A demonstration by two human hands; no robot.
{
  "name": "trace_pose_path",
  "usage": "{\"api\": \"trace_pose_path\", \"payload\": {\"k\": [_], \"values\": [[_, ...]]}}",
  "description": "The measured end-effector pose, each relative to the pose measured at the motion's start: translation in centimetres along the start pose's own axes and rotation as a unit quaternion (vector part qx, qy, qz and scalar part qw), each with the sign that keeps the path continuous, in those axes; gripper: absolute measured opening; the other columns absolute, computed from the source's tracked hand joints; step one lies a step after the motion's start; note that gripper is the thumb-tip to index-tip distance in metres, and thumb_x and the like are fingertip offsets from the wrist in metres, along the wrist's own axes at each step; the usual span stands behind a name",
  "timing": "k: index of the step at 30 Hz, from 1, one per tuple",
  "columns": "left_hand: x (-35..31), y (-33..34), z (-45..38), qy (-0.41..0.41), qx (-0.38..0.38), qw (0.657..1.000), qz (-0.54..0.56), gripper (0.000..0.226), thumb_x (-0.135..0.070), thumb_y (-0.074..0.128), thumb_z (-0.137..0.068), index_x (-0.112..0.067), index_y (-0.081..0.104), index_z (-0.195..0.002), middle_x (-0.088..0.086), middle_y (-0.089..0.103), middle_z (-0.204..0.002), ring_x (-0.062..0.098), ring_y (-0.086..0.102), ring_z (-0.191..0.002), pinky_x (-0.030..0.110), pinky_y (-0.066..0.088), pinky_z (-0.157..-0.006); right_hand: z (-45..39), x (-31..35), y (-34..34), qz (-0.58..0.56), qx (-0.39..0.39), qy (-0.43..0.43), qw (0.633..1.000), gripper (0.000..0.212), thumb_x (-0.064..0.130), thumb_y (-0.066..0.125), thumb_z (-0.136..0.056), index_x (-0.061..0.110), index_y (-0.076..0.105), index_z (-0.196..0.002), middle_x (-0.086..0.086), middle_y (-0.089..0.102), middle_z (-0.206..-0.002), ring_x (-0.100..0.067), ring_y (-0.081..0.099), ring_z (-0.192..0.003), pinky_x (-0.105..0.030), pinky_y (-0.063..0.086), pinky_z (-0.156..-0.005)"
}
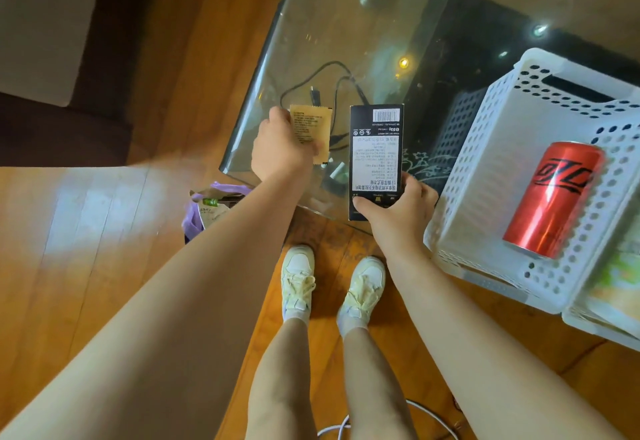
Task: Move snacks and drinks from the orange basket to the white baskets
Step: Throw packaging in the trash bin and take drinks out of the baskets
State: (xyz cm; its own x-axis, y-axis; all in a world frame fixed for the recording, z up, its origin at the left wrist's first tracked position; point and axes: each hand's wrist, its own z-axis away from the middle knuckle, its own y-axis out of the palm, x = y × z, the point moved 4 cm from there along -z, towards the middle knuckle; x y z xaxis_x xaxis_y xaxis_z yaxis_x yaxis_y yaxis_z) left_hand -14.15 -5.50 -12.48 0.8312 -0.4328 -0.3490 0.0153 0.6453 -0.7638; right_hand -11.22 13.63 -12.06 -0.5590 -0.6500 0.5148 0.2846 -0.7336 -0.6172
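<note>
Black cardboard box (376, 159) sits mid-frame over the glass table (346, 24), my right hand (398, 211) gripping its lower end; stiff, light, best held by its edges. My left hand (280, 148) pinches a flimsy tan sachet (311, 128). White basket (485, 148) with red can (554, 197) waits at right.

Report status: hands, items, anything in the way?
Left hand pinches tan sachet. Right hand grips black box. Red can lies in white basket. Path clear.

Pale yellow-white sneakers (332, 283), white socks (349, 323)
</note>
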Motion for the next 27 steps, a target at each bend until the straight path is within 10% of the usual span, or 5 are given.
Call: {"api": "trace_pose_path", "payload": {"k": [10, 15, 20, 27], "values": [[3.5, -0.2, 4.6, 0.020, 0.014, 0.993, 0.114, 0.010, -0.023, 0.059, -0.081, -0.020, 0.051, -0.087, -0.004, 0.060, -0.080, 0.019, 0.052, -0.071, 0.027, 0.038, -0.058, 2.1, 1.0, 0.5, -0.082, 0.027, -0.041, 0.995, 0.072, 0.021, 0.081, -0.066, 0.028, 0.035, -0.121, 0.009, 0.053, -0.113, 0.006, 0.052, -0.077, -0.003, 0.040, -0.052], [11.3, -1.4, 7.9, -0.081, 0.028, 0.962, 0.260, 0.011, -0.016, 0.060, -0.078, -0.024, 0.056, -0.085, -0.002, 0.066, -0.077, 0.019, 0.065, -0.070, 0.033, 0.054, -0.059, 5.0, 1.2, 1.8, -0.097, 0.091, -0.111, 0.985, 0.071, 0.016, 0.081, -0.066, 0.032, 0.038, -0.121, 0.018, 0.047, -0.112, 0.016, 0.051, -0.093, 0.004, 0.040, -0.063], [20.8, -1.4, 9.7, -0.235, 0.016, 0.924, 0.301, 0.018, -0.009, 0.063, -0.083, -0.019, 0.058, -0.097, 0.007, 0.067, -0.099, 0.020, 0.065, -0.081, 0.030, 0.054, -0.056, 8.0, -0.2, 5.2, -0.010, 0.215, -0.155, 0.964, 0.070, 0.024, 0.078, -0.067, 0.048, 0.040, -0.120, 0.018, 0.049, -0.119, 0.002, 0.047, -0.111, -0.021, 0.044, -0.089], [26.9, -0.5, 8.7, -0.318, 0.012, 0.908, 0.273, 0.036, -0.013, 0.065, -0.083, -0.012, 0.057, -0.118, 0.008, 0.066, -0.112, 0.020, 0.064, -0.085, 0.020, 0.046, -0.048, 8.4, -2.6, 11.2, 0.106, 0.237, -0.121, 0.958, 0.059, 0.033, 0.073, -0.075, 0.026, 0.047, -0.128, 0.003, 0.052, -0.126, -0.002, 0.043, -0.101, -0.005, 0.031, -0.060]]}}
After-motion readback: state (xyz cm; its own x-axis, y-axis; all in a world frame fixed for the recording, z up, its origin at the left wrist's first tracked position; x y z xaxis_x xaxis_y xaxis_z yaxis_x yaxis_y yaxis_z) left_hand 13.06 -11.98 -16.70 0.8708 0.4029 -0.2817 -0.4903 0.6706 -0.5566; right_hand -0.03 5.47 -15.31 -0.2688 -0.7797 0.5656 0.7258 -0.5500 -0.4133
